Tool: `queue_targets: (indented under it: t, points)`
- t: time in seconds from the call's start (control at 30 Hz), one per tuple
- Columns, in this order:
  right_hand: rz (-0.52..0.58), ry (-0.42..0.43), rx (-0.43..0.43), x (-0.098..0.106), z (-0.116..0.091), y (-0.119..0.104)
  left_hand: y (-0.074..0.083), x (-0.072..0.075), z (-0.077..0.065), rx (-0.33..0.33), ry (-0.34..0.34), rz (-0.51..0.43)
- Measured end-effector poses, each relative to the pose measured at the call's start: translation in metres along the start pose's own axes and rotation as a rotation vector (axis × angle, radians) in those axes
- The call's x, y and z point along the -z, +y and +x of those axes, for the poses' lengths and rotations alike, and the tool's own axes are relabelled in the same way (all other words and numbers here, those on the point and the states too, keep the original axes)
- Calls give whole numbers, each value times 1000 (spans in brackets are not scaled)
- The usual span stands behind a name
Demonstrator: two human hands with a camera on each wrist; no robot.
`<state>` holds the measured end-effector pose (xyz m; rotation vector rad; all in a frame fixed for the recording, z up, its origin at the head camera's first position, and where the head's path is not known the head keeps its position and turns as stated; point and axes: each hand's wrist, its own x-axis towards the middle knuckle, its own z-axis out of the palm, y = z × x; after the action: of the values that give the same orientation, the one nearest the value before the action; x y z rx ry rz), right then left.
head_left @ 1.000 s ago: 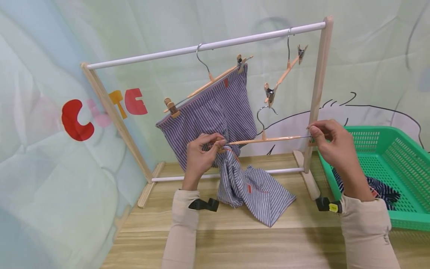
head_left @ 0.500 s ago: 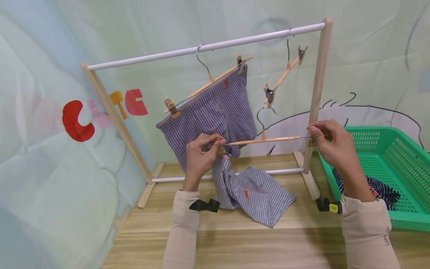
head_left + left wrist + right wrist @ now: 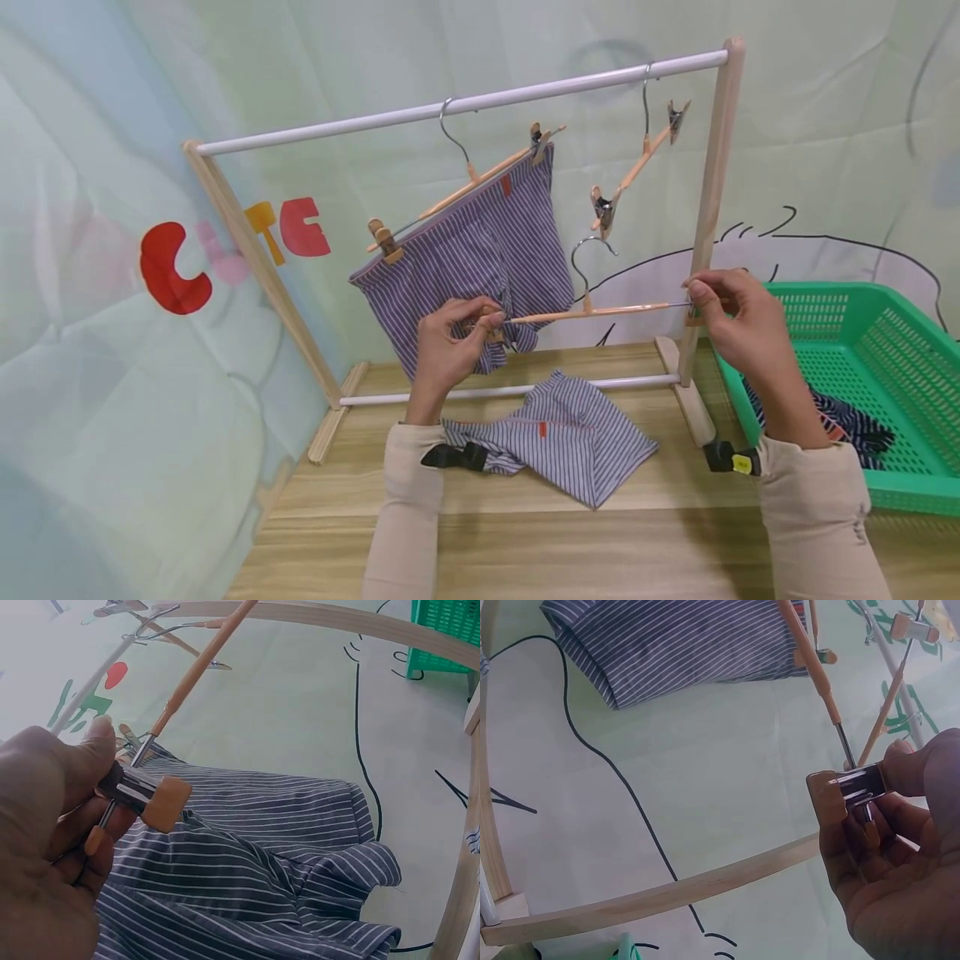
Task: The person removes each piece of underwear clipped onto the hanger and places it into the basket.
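A wooden clip hanger (image 3: 585,312) with a metal hook is held level between both hands in front of the rack. At its left end my left hand (image 3: 447,346) pinches a clip (image 3: 150,796) between thumb and fingers. My right hand (image 3: 746,329) pinches the other clip (image 3: 847,791) at the right end. Nothing hangs from either clip. Below, a pair of striped shorts (image 3: 573,433) with a small red tag lies crumpled on the table, partly hidden by the left wrist. Another pair of striped shorts (image 3: 465,242) hangs clipped to a hanger (image 3: 487,183) on the rack behind.
The small garment rack has a white top rail (image 3: 337,125) and wooden posts (image 3: 716,192). One more clip hanger (image 3: 641,167) hangs bare near its right end. A green basket (image 3: 900,492) with a dark striped garment (image 3: 862,429) stands right of the rack on the wooden table (image 3: 570,550).
The lower striped shorts have come away from the left clip and dropped onto the table. Both hands stay nearly in place on the hanger's clips.
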<state>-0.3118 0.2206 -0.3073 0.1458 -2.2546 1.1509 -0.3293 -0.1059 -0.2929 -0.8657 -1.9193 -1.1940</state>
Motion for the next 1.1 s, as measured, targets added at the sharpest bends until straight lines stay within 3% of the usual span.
queue_targets:
  t: [0.17,0.33,0.43,0.8,0.97,1.1]
  points:
    - [26,-27,-20,2,1,-2,-6,1,0,16,-1,16]
    - [52,-25,-19,1,2,-1,-2,2,2,2,-14,53]
    - [70,-26,-29,1,3,0,10,4,3,8,-25,67]
    - [70,-50,-64,-2,6,9,10,9,3,22,-57,68]
    - [48,-64,-52,-10,12,33,11,13,2,51,-35,67]
    - [64,-84,-49,-5,10,24,13,16,2,65,1,70]
